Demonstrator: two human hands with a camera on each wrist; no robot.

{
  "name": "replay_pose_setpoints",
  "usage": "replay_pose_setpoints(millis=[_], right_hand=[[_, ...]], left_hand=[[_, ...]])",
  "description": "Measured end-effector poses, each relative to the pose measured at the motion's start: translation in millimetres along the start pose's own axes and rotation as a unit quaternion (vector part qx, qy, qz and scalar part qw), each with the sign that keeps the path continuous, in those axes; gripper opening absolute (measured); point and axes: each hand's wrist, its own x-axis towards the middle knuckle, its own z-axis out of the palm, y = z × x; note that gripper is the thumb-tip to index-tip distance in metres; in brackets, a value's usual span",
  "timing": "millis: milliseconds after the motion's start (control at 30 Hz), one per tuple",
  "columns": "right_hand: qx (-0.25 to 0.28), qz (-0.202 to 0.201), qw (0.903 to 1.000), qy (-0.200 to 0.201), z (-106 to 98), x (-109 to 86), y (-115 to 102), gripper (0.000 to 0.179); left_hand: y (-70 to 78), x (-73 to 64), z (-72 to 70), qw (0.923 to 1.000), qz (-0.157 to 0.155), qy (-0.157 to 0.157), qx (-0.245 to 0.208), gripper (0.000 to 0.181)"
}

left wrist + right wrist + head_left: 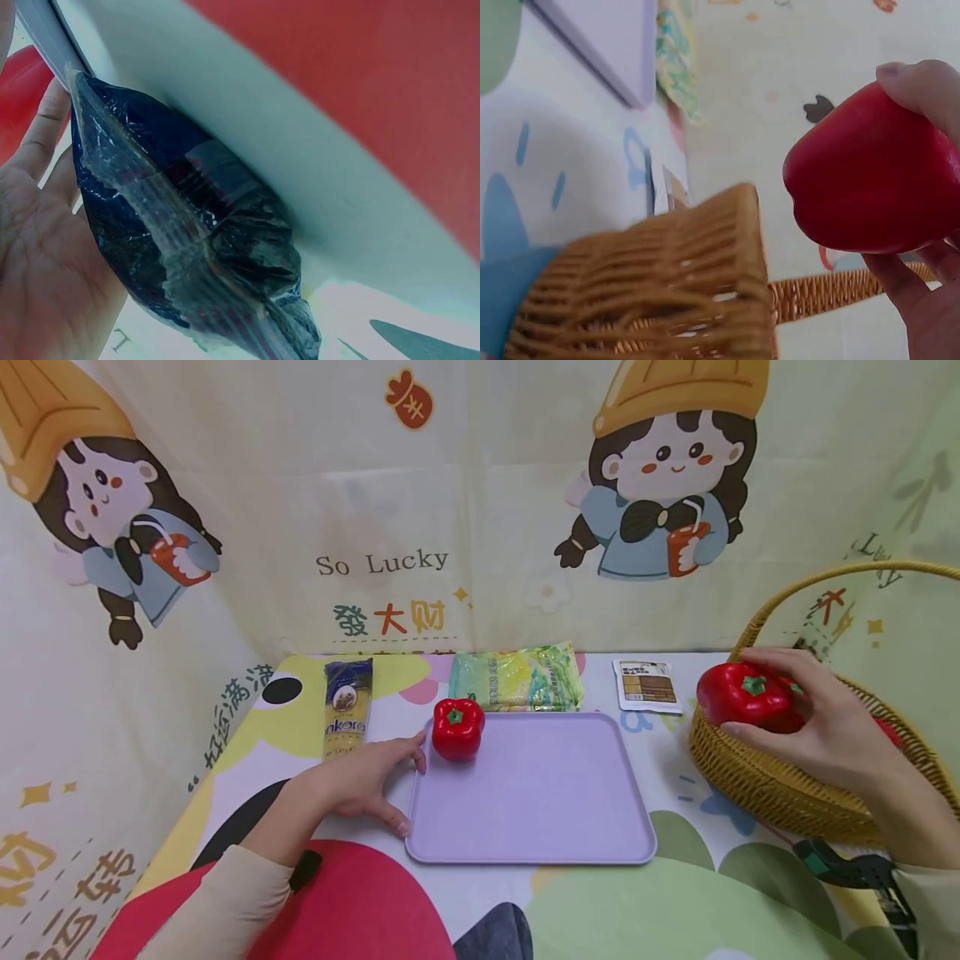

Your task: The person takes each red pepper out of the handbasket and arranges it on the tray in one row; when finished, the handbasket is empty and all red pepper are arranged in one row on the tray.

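Observation:
In the head view my right hand grips a red bell pepper over the near-left rim of the wicker basket. Its fingers and thumb also show around the pepper in the right wrist view. My left hand rests against the left edge of the lavender tray, fingers and thumb spread along it. Another red bell pepper sits upright at the tray's far left corner. Just beyond the left hand lies a pasta packet; its dark end fills the left wrist view.
A green and yellow packet lies behind the tray. To its right is a small white and brown sachet. Something red shows inside the basket, whose tall handle arches above it. A printed cloth hangs behind the table.

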Motion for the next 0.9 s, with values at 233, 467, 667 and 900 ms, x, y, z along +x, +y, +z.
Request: replay_pose_setpoints(millis=[233, 467, 667, 900], right_hand=[[0.035, -0.017, 0.9991, -0.019, 9, 3.8, -7, 0.099], [0.061, -0.047, 0.9967, -0.027, 26, 13.4, -12, 0.099], [0.059, -0.076, 0.995, -0.026, 35, 23.5, -18, 0.098], [0.055, -0.082, 0.994, -0.048, 49, 34.1, -24, 0.096]], left_hand=[[0.6, 2.4, 1.1, 1.0, 0.006, 0.0, -0.001, 0.068], [1.8, -1.4, -3.1, 1.0, -0.002, -0.001, 0.004, 0.069], [2.9, -1.4, -3.4, 1.0, 0.003, -0.004, 0.003, 0.07], [2.1, -1.2, -1.8, 1.0, 0.003, -0.003, 0.0, 0.069]])
